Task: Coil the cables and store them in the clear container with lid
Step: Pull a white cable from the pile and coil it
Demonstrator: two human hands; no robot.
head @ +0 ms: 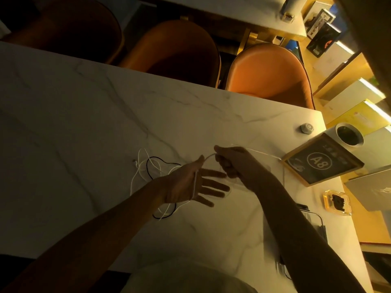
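Over marble table [84,115]: left hand [186,185] spread, white cable [195,180] across palm; right hand [230,163] pinching it.

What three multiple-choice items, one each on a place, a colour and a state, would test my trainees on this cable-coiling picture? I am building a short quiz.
1. Where do the loose cables lie?
A. on the orange chair
B. on the marble table, left of the hands
C. inside the white cup

2. What colours are the loose cables?
A. red and blue
B. both green
C. white and black

3. How is the left hand?
A. fingers spread, white cable running across the palm
B. clenched in an empty fist
C. flat on the sign

Key:
1 B: the loose cables lie tangled on the marble table.
2 C: thin white loops and a black loop cross each other there.
3 A: the left hand has straight, spread fingers with the white cable across it, while the right hand pinches the cable's other stretch.
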